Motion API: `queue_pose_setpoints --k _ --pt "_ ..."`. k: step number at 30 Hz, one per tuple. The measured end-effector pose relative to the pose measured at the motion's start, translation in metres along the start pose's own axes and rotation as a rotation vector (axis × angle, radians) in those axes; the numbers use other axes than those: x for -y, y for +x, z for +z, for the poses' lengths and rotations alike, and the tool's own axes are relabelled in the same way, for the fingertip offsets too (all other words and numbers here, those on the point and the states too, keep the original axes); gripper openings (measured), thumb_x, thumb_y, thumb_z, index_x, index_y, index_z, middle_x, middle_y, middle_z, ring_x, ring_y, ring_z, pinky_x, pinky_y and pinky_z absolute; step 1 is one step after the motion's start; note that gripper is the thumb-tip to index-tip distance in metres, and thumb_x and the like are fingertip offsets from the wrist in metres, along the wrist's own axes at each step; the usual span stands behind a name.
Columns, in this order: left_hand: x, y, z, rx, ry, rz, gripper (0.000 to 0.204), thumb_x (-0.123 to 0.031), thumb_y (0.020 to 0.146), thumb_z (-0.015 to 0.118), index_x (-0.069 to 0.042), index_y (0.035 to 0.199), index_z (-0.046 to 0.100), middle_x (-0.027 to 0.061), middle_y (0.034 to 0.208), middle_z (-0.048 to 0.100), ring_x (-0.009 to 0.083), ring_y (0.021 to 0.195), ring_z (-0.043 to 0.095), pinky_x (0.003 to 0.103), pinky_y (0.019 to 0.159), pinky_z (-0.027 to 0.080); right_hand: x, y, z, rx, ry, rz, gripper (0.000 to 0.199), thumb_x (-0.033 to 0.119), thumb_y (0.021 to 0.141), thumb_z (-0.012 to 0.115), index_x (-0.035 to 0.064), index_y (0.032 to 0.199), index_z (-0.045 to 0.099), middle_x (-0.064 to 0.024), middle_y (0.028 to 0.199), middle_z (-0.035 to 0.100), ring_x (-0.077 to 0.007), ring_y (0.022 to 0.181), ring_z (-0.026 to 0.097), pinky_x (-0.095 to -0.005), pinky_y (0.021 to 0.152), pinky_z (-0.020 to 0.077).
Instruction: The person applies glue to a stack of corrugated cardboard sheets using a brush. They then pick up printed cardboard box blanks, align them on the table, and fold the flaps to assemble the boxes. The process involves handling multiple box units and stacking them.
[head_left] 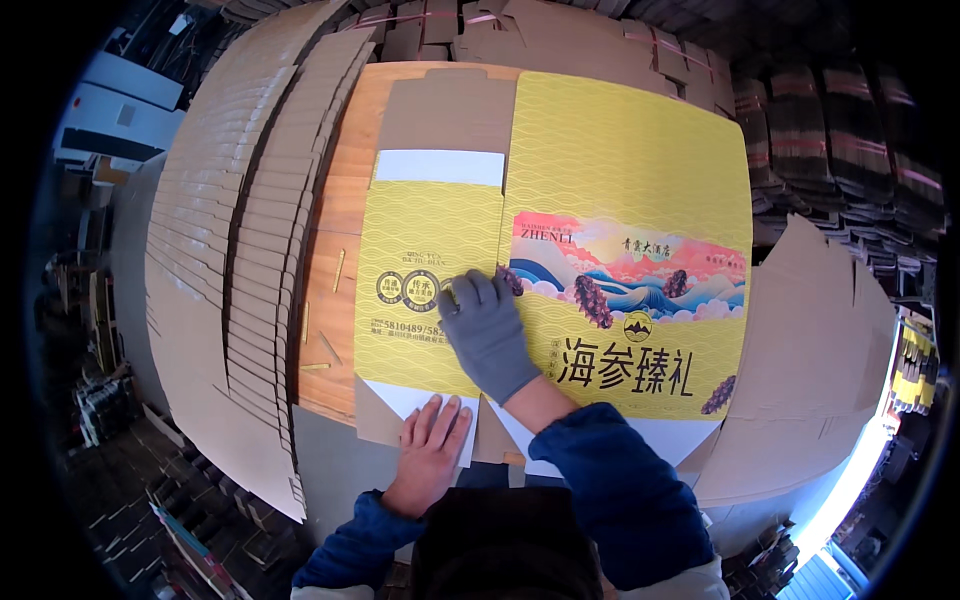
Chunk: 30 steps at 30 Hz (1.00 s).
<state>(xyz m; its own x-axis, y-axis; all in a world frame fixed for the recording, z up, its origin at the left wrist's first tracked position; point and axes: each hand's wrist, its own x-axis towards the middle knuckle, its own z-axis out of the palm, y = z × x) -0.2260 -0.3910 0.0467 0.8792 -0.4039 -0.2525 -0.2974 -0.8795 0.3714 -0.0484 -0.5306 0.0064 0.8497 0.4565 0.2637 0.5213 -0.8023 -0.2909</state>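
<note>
Brown cardboard sheets [205, 230] lie fanned in overlapping rows at your far left. Beside them shows a strip of the orange-brown wooden counter [345, 205], scattered with thin yellow strips [340, 270]. Next, flat before you on the counter, lies the yellow printed cardboard blank [620, 150], with a narrow left panel and a broader, picture-printed right one. Your bare left hand [425, 465] rests on its white lower flap [392, 394], the grip flattened and its fingers close together. Your grey-gloved right hand [490, 335] presses near the seam between the panels, fingers bent; you cannot tell whether that grip holds anything. Further right sits a large brown cardboard piece [800, 370], with dark stacked bundles [820, 130] behind.
</note>
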Motion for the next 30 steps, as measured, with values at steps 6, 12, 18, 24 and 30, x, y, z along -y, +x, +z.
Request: queue_pose_setpoints --k 6,12,18,24,30 --pt "0.001 0.007 -0.033 0.047 -0.150 0.022 0.054 -0.009 0.084 0.060 -0.007 0.137 0.049 0.0149 0.144 0.044 0.0365 0.134 0.039 0.055 0.108 0.030 0.017 0.016 0.007 -0.016 0.122 0.111 0.025 0.032 0.082 0.071 0.0128 0.094 0.060 -0.0059 0.096 0.055 -0.0253 0.097 0.052 -0.0437 0.085 0.0405" --pt "0.070 0.088 -0.058 -0.322 -0.161 -0.152 0.046 -0.017 0.089 0.058 -0.002 0.132 0.050 0.0160 0.138 0.049 0.0333 0.133 0.041 0.049 0.113 0.027 0.017 0.024 0.004 0.026 0.074 0.076 0.021 0.031 0.084 0.067 0.0131 0.095 0.061 -0.0049 0.098 0.056 -0.0246 0.094 0.054 -0.0447 0.082 0.0408" --pt "0.083 0.103 -0.030 -0.252 -0.038 -0.191 0.049 -0.021 0.091 0.056 -0.004 0.137 0.048 0.0121 0.142 0.047 0.0306 0.136 0.038 0.050 0.113 0.027 0.000 0.058 0.015 0.068 0.070 0.022 0.030 0.030 0.087 0.063 0.0123 0.112 0.063 -0.0070 0.122 0.056 -0.0256 0.107 0.053 -0.0495 0.089 0.0407" --pt "0.083 0.094 -0.022 -0.218 -0.047 -0.210 0.050 -0.022 0.090 0.058 -0.005 0.136 0.050 0.0112 0.141 0.048 0.0301 0.135 0.039 0.051 0.112 0.027 -0.057 0.136 0.019 0.041 0.063 -0.035 0.045 0.035 0.087 0.063 0.0110 0.124 0.057 -0.0115 0.129 0.052 -0.0283 0.116 0.047 -0.0540 0.095 0.0363" --pt "0.086 0.096 -0.023 -0.261 -0.035 -0.187 0.050 -0.021 0.090 0.058 -0.005 0.136 0.050 0.0121 0.141 0.048 0.0310 0.135 0.040 0.052 0.112 0.027 -0.098 0.199 0.037 -0.070 -0.064 -0.057 0.047 0.039 0.088 0.063 0.0122 0.126 0.057 -0.0120 0.129 0.052 -0.0303 0.121 0.046 -0.0588 0.100 0.0313"
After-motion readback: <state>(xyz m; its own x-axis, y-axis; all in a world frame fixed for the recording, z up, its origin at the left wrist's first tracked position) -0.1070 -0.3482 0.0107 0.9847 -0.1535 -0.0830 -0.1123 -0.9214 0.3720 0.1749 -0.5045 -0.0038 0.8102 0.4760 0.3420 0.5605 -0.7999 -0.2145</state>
